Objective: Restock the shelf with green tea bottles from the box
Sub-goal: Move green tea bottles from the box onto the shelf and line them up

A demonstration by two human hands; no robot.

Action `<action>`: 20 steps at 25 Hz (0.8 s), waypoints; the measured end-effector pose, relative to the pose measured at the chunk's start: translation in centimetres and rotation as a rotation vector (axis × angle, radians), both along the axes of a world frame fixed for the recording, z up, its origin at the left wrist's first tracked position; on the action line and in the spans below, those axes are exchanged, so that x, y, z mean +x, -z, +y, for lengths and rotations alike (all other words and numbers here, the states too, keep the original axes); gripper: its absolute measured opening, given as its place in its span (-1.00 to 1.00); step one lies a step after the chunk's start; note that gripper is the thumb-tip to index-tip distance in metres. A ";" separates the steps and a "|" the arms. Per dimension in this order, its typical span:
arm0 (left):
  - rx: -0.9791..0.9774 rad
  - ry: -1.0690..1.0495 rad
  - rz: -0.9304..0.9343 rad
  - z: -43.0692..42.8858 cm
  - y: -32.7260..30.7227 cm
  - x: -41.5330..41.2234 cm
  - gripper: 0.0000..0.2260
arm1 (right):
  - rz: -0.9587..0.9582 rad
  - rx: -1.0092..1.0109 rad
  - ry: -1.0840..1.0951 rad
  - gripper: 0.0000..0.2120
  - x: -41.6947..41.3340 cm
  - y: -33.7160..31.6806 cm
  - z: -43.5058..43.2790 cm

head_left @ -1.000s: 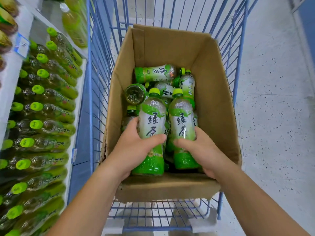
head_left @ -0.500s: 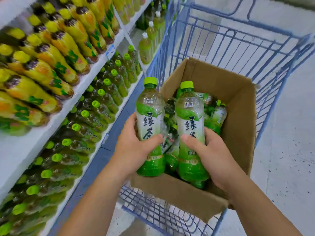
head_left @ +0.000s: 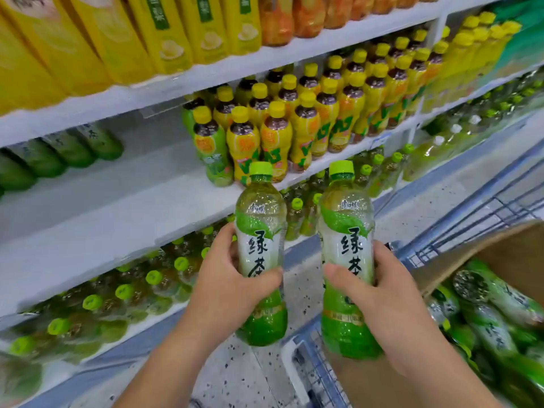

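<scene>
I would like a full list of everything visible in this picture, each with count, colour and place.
held green tea bottles: two, green-capped, upright, centre.
cart: one, blue wire, right.
box: one, brown cardboard, in the cart.
boxed green tea bottles: several, green, lying in the box.
middle shelf: one, white, left to centre.
yellow-capped bottles: many, yellow and green, middle shelf.
green-capped bottles: many, green, lower shelf.
yellow bottles: several, yellow, top shelf.
orange bottles: several, orange, top shelf.
floor: grey, speckled, bottom centre.
left hand: grips the left held bottle.
right hand: grips the right held bottle.

box (head_left: 506, 251) cut off at right edge, lower-shelf bottles (head_left: 123, 291) blurred, top cartons (head_left: 164, 30) cropped
</scene>
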State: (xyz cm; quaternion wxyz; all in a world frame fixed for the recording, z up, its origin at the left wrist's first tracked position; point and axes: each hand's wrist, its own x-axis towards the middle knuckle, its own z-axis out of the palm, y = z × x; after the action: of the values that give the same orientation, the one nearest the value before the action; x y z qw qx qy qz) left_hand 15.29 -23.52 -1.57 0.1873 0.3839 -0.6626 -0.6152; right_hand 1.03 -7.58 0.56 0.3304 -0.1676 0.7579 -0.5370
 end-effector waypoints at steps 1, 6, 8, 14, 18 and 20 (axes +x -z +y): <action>-0.001 -0.039 -0.027 -1.7 0.8 1.9 -0.41 | 0.013 0.016 -0.040 -0.55 0.9 0.6 -2.4; -0.036 -0.136 -0.114 -9.7 4.1 9.8 -0.47 | -0.005 0.043 -0.221 -0.56 6.5 3.8 -12.6; -0.049 -0.152 -0.133 -12.9 4.9 11.8 -0.51 | 0.006 0.051 -0.249 -0.61 8.5 4.8 -16.1; -0.121 -0.187 -0.158 -20.9 5.7 16.2 -0.49 | 0.119 0.131 -0.249 -0.73 12.6 6.8 -24.0; -0.237 -0.172 -0.137 -24.5 6.1 17.7 -0.47 | 0.231 0.141 -0.217 -0.70 13.0 7.8 -27.4; -0.291 -0.196 -0.115 -25.6 6.3 17.8 -0.47 | 0.271 0.124 -0.224 -0.68 12.6 8.0 -28.8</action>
State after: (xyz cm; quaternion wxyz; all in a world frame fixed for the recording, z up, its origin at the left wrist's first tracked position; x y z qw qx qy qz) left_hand 33.08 -49.17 -7.90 0.2618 0.4498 -0.7138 -0.4686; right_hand 13.67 -36.41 -7.47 0.2925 -0.3011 0.8037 -0.4218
